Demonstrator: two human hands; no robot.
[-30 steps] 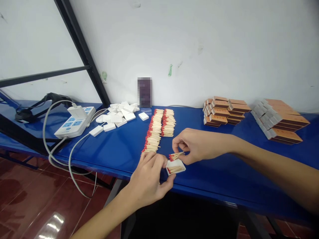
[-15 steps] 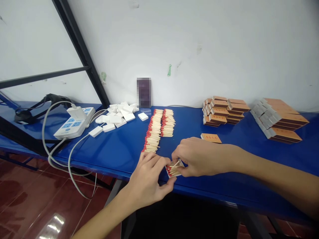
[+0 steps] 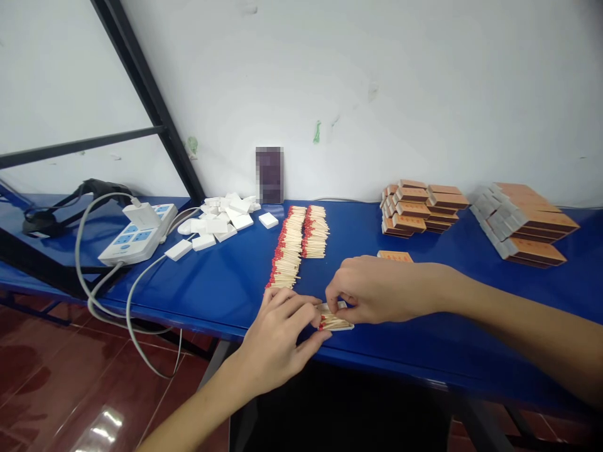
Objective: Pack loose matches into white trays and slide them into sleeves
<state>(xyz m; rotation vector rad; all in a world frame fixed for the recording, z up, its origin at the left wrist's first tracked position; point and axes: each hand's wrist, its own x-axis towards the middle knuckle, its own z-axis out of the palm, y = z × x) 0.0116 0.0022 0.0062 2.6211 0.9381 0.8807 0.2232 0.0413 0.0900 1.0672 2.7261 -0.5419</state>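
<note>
Near the table's front edge, a small white matchbox tray (image 3: 349,327) holds red-tipped matches (image 3: 332,322). My left hand (image 3: 282,342) grips the tray's left end between thumb and fingers. Over the tray's far right part, my right hand (image 3: 377,290) has its thumb and fingers pinched together. Whatever is between those fingertips is hidden. Two rows of loose matches (image 3: 288,245) lie beyond my left hand, heads to the left. Just behind my right hand is a single orange matchbox sleeve (image 3: 394,256), partly covered by it.
White trays (image 3: 226,216) are heaped at the back left, beside a power strip (image 3: 136,238) with cables. Stacked orange matchboxes (image 3: 414,210) and another stack with grey ends (image 3: 527,220) stand at the back right. A pixelated dark rectangle (image 3: 270,176) leans on the wall.
The right fingers have lifted off the tray's right end and now pinch at its far side. The matches in the tray lie flatter; the slanting one no longer sticks up.
</note>
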